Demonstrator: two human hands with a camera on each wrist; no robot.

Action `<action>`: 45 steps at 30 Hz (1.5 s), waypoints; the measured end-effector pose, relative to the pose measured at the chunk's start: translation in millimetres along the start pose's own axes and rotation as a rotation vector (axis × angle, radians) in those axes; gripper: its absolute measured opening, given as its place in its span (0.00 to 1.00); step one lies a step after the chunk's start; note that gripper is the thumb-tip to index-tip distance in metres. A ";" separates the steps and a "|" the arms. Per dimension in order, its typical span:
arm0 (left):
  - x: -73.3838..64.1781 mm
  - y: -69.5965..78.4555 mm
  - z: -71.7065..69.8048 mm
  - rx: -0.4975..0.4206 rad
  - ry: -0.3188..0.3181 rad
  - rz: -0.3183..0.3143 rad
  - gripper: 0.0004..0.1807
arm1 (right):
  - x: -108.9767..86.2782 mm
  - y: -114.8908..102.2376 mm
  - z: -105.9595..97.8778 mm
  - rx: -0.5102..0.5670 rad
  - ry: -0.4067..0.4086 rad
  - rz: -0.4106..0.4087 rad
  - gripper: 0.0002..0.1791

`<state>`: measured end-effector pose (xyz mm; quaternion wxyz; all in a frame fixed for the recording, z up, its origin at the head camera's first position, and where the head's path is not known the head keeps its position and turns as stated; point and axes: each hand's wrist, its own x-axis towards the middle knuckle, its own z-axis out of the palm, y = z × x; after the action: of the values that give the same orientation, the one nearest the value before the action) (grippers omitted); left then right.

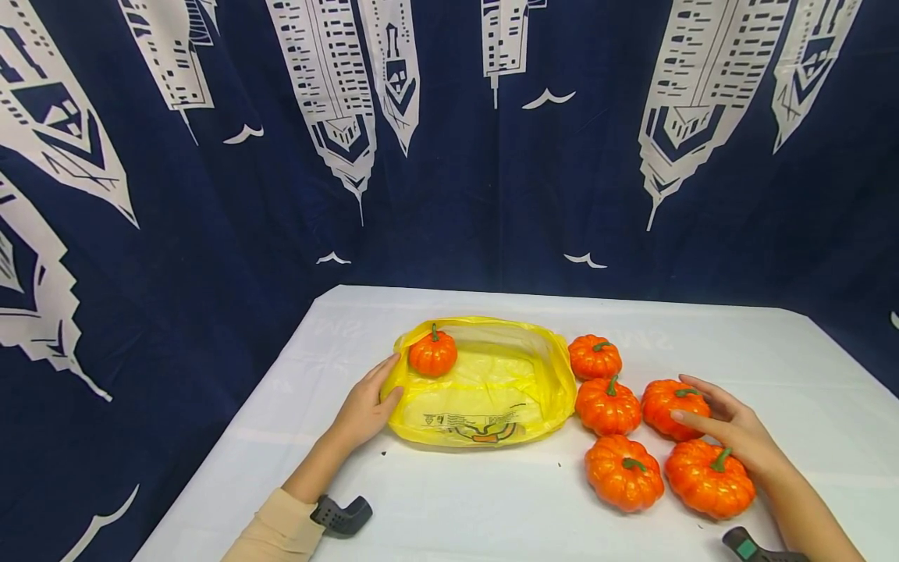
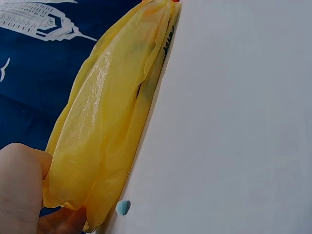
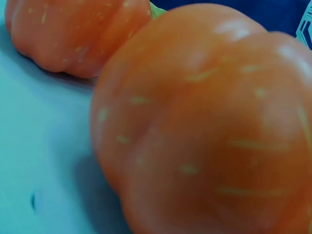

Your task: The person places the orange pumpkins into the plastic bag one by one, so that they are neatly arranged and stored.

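A yellow plastic bag (image 1: 485, 390) lies with its mouth spread wide, one small orange pumpkin (image 1: 432, 353) inside at its left end. My left hand (image 1: 368, 402) holds the bag's left side, with thumb and fingers around the plastic (image 2: 97, 141). Over on the right, my right hand (image 1: 737, 429) grips an orange pumpkin (image 1: 663, 402), thumb across its front and fingers behind it. Just nearer to me is another pumpkin (image 1: 709, 480), large in the right wrist view, where the hand itself is hidden.
Between the bag and my right hand stand more pumpkins: one at the back (image 1: 594, 357), one in the middle (image 1: 608, 406) and one in front (image 1: 623, 473). All are on a white-covered table (image 1: 477, 507). A dark blue curtain (image 1: 492, 195) with white buildings hangs behind.
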<state>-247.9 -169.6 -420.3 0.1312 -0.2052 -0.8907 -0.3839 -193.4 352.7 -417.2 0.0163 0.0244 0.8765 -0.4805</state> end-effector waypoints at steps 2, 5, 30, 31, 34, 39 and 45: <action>-0.1 -0.1 0.2 0.000 0.000 0.002 0.31 | -0.4 -0.1 -0.3 0.008 -0.001 -0.002 0.42; -0.2 0.1 0.4 0.003 0.000 0.004 0.31 | -0.9 -0.7 -2.1 -0.004 0.000 -0.009 0.42; -0.5 0.9 0.8 0.009 -0.001 -0.004 0.31 | -10.6 -17.4 -12.0 0.051 0.094 -0.168 0.34; -0.3 0.9 0.8 0.008 -0.001 -0.004 0.31 | -11.0 -18.7 -11.9 0.053 0.094 -0.171 0.34; 0.0 0.9 0.9 0.006 -0.003 -0.005 0.31 | -12.4 -22.7 -11.6 0.060 0.094 -0.180 0.34; 0.6 0.1 0.9 0.016 0.000 -0.002 0.31 | -14.0 -30.0 -10.7 0.061 0.085 -0.181 0.33; -0.1 0.3 -0.1 0.004 0.001 -0.006 0.31 | -16.0 -37.6 -7.2 0.079 0.079 -0.206 0.33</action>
<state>-247.7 -169.5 -420.1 0.1311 -0.2020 -0.8920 -0.3826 -179.7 338.1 -380.9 -0.0686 -0.0460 0.8548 -0.5124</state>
